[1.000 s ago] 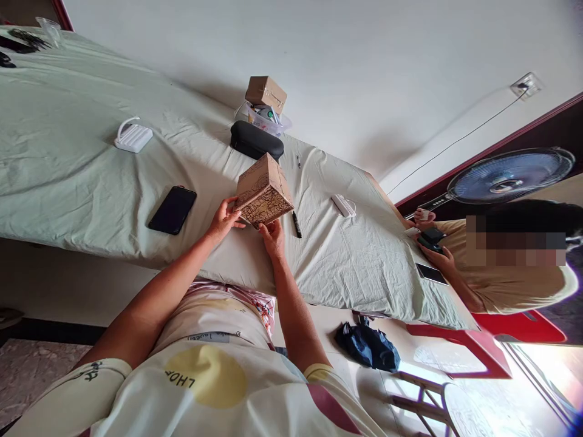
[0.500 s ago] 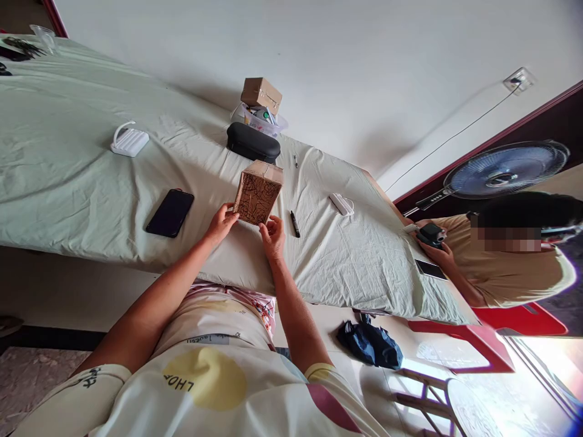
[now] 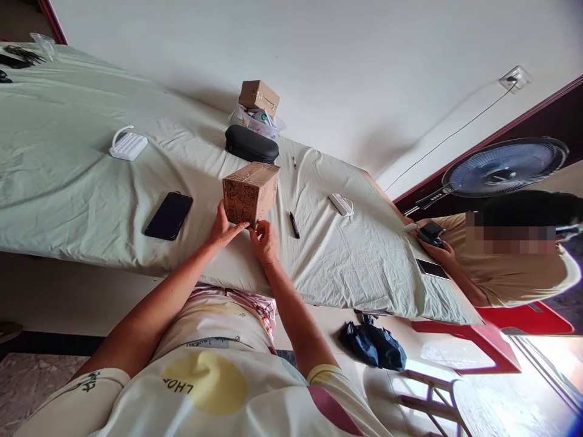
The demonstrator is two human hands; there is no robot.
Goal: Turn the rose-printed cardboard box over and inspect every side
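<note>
While you hold the patterned cardboard box (image 3: 241, 197) in the middle of the frame, both your hands sit low on it. Your left hand (image 3: 222, 229) has its fingers against the left side, thumb stretched along the bottom edge; your right hand (image 3: 265, 243) grips around the lowest corner, its fingers drawn close together. How far the fingers reach underneath cannot be told, nor whether the box touches the cloth-covered table (image 3: 319, 267) or hangs just over it.

With all the support down there, the box could tip away from you if either grip slackened, since no hand steadies its upper part. Falling that way, it might knock the black case (image 3: 252, 144), which lies just beyond it, higher in the frame. Right of centre, the marker (image 3: 294, 225) lies loose near your right hand; a sideways sweep of that hand could set it rolling. The dark phone (image 3: 169, 216), left of centre, lies farther off, so probably only a wide swing of your left hand would catch it.
</note>
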